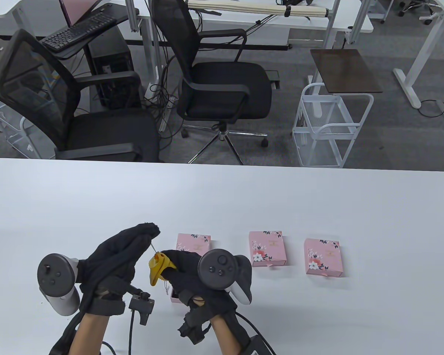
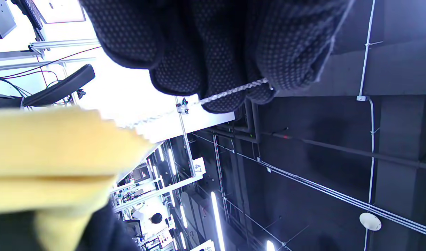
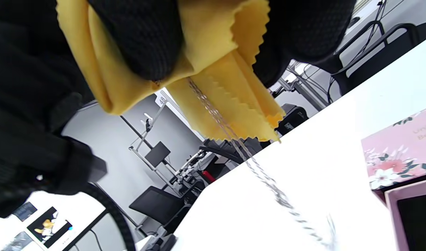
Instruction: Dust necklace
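- Table view, from the left: the left hand (image 1: 122,251) is raised above the white table (image 1: 318,199), and its fingertips pinch one end of the necklace chain (image 1: 154,247).
- In the left wrist view the silver chain runs out from between the gloved fingers (image 2: 233,52) toward the yellow cloth (image 2: 59,153), and it looks stretched.
- Next to the right, the right hand (image 1: 192,273) grips the folded yellow polishing cloth around the chain. In the right wrist view the fingers (image 3: 143,38) press the cloth onto the chain, and the rest of the chain hangs down below the cloth toward the table.
- Behind and under the right hand are a pink flowered box (image 1: 193,242) and an open pink box part (image 1: 175,297); I judge the necklace came from there.
- Further right, two more pink flowered boxes, one (image 1: 266,248) and another (image 1: 323,257), lie closed on the table.
- My judgement: the dusting is in progress. A short part of the chain lies between the hands; the hanging part probably remains to wipe, and putting the necklace back is not yet done.
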The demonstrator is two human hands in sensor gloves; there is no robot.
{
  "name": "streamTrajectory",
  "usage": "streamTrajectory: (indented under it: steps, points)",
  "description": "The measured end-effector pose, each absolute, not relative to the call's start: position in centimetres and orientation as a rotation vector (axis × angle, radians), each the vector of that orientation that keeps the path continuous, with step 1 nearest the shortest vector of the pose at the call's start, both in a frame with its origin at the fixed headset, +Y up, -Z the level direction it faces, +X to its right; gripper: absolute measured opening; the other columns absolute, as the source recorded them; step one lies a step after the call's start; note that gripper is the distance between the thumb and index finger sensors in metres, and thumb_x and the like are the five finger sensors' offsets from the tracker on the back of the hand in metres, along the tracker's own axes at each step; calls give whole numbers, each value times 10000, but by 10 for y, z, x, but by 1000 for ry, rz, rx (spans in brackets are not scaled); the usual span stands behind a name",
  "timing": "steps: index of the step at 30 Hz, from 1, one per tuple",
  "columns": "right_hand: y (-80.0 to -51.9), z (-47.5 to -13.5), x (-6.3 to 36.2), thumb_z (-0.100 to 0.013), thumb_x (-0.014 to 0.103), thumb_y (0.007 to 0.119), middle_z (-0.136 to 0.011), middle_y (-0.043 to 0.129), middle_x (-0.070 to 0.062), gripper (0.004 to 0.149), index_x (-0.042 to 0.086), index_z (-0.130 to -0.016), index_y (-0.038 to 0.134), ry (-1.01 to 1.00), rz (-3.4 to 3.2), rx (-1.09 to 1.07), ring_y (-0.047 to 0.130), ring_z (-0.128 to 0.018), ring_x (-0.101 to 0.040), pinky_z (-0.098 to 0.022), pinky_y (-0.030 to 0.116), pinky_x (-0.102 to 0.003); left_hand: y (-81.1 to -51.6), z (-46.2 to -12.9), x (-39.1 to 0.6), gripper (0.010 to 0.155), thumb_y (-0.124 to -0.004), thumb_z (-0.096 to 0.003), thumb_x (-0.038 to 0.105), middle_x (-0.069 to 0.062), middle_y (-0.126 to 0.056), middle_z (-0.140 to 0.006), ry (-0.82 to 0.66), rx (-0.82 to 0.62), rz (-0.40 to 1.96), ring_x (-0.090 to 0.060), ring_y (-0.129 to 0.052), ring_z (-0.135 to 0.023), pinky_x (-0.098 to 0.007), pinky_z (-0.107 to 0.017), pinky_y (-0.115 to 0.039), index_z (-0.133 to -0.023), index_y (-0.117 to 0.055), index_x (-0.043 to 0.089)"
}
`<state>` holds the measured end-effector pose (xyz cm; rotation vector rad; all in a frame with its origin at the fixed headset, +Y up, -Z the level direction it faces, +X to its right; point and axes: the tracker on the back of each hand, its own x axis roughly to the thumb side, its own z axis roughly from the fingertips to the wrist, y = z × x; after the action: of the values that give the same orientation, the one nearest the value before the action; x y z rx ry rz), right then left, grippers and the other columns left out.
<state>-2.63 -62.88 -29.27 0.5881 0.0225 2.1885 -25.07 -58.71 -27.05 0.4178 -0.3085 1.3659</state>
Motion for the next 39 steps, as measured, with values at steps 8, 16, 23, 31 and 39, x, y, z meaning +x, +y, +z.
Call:
streamTrajectory:
  steps: [8,16,23,31,39]
  points:
    - [-644,-298,-32,-613,320,825,-853,903,-174,374,128,-932,797,88,2204,567,873,-694,-428,-577,725,-556,-585,-270,-257,342,-896,-529,451,10,-1027,-845,-307,436,1389,-246,-930,-804,-452,-580,-818,-840,-936,313]
    - [-662,-303,-40,-617,326,816,-851,904,-177,374,126,-932,795,145,2299,553,873,-693,-431,-576,724,-557,-583,-269,-262,343,-894,-531,450,14,-1025,-845,-308,455,1414,-242,-928,-805,-448,-581,-816,-844,-933,314]
    - [-676,-307,-47,-627,297,812,-883,883,-194,377,131,-963,775,257,2363,558,862,-709,-443,-578,720,-561,-582,-268,-264,342,-895,-530,449,15,-1024,-846,-297,476,1399,-242,-928,-803,-446,-581,-816,-843,-933,316]
    - [-683,-307,-53,-624,296,811,-855,902,-200,377,110,-951,786,298,2496,579,879,-681,-433,-560,736,-548,-581,-266,-267,343,-892,-532,448,16,-1022,-847,-282,504,1436,-242,-926,-801,-443,-580,-815,-847,-929,317]
    - [-686,-307,-58,-612,292,840,-849,908,-185,372,125,-942,797,347,2533,609,884,-678,-424,-557,740,-541,-579,-265,-271,343,-888,-534,452,19,-1019,-850,-261,528,1440,-230,-925,-804,-438,-582,-816,-849,-925,320]
